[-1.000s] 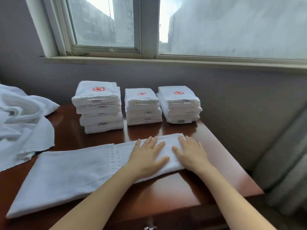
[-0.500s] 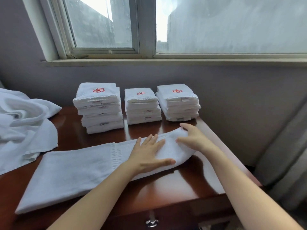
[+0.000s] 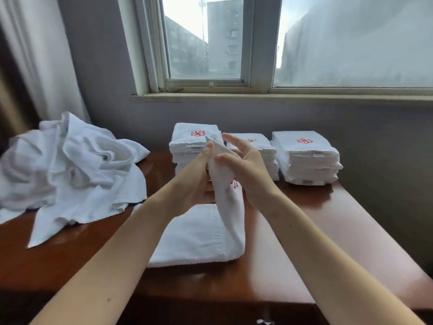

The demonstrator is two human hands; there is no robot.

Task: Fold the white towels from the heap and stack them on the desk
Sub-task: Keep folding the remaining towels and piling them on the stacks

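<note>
Pinching the towel (image 3: 199,235), left hand (image 3: 194,184) and right hand (image 3: 248,172) hold its end raised.

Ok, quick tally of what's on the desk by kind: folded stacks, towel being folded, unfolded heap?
stacks: 3
towel, half folded: 1
heap: 1
Total: 5
</note>
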